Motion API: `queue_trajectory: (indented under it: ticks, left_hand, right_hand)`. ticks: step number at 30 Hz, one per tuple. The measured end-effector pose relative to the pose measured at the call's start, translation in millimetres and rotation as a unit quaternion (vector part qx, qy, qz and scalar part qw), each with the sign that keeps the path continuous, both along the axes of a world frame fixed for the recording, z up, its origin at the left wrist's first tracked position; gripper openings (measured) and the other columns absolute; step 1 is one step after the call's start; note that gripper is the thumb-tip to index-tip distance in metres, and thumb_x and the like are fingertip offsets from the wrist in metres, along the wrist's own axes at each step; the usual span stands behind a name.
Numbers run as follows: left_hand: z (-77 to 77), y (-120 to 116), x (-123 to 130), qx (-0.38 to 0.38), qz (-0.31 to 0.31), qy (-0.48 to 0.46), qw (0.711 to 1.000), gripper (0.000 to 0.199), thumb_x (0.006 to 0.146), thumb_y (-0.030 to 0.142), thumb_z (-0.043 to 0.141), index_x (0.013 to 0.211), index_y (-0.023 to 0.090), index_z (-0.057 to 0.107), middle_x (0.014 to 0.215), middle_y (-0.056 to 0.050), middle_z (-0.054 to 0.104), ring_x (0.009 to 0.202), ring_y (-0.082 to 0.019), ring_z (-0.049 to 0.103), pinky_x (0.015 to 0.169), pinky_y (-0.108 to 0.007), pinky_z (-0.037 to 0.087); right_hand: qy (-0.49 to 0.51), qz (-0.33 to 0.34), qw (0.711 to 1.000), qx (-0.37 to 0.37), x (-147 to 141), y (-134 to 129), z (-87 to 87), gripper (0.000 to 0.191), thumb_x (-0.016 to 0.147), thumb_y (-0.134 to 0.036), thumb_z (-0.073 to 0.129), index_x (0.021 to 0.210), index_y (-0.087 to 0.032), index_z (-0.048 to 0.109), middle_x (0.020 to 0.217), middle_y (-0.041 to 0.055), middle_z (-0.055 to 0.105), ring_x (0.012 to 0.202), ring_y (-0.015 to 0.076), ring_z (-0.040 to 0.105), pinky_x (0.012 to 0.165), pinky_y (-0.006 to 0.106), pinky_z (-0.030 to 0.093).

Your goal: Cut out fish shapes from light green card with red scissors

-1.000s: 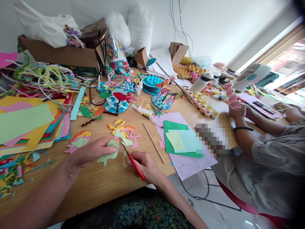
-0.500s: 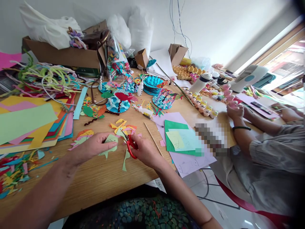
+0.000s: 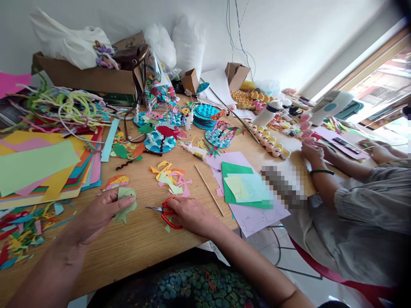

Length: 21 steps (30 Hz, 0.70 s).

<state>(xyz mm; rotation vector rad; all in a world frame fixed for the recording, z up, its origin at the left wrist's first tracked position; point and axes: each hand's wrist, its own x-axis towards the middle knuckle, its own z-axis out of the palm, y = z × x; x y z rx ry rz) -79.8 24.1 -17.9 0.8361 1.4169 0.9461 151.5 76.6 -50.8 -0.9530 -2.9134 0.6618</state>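
Between the thumb and fingers of my left hand (image 3: pixel 104 211) is a pale green paper fish (image 3: pixel 126 206) with drawn lines. My right hand (image 3: pixel 194 217) grips the red handles of a pair of scissors (image 3: pixel 168 213), whose blades point left toward the fish and do not touch it. Behind the scissors lies a pile of yellow, pink and green paper scraps (image 3: pixel 173 177). Orange and pink paper cut-outs (image 3: pixel 116 182) lie just behind my left hand.
Stacked coloured paper (image 3: pixel 38 167) and scraps (image 3: pixel 24 231) lie left. A thin wooden stick (image 3: pixel 208 190) and purple and green sheets (image 3: pixel 236 169) are right. Blue decorated discs (image 3: pixel 160 141) and glue bottles (image 3: pixel 195 150) stand behind. Another person's hands (image 3: pixel 313 156) hold pink pieces at right.
My left hand has moved left with the green fish. My right hand has drawn the scissors back from the scrap pile toward me, and the long green strip no longer hangs by them.
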Motion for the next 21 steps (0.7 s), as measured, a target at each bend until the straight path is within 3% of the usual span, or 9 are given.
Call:
queue_trajectory:
  ticks: [6, 13, 21]
  left_hand:
    - [-5.4, -6, -4, -0.011, 0.041, -0.012, 0.999, 0.020, 0.056, 0.027, 0.079, 0.067, 0.018, 0.065, 0.060, 0.006, 0.059, 0.057, -0.010, 0.047, 0.054, -0.020, 0.040]
    - [-7.0, -7, 0, -0.026, 0.063, -0.031, 0.997, 0.022, 0.054, 0.027, 0.081, 0.066, 0.019, 0.064, 0.058, 0.007, 0.059, 0.058, -0.010, 0.049, 0.056, -0.020, 0.042]
    - [-9.2, -8, 1, -0.029, 0.069, -0.024, 0.997, 0.022, 0.053, 0.027, 0.082, 0.065, 0.019, 0.065, 0.060, 0.006, 0.060, 0.060, -0.011, 0.051, 0.058, -0.021, 0.044]
  right_hand:
    - [0.025, -0.044, 0.998, -0.028, 4, -4, -4.3, 0.015, 0.086, -0.017, 0.053, 0.100, -0.017, 0.055, 0.093, 0.0081, 0.066, 0.077, 0.0184, 0.060, 0.062, 0.025, 0.038]
    - [0.014, -0.011, 1.000, 0.024, 9, -7, -5.8, 0.010, 0.089, -0.018, 0.049, 0.097, -0.017, 0.056, 0.089, 0.0070, 0.067, 0.074, 0.0177, 0.060, 0.059, 0.025, 0.034]
    - [-0.009, -0.053, 0.998, 0.015, 9, -13, -8.8, 0.015, 0.086, -0.016, 0.050, 0.099, -0.018, 0.057, 0.086, 0.0065, 0.067, 0.070, 0.0174, 0.058, 0.057, 0.025, 0.032]
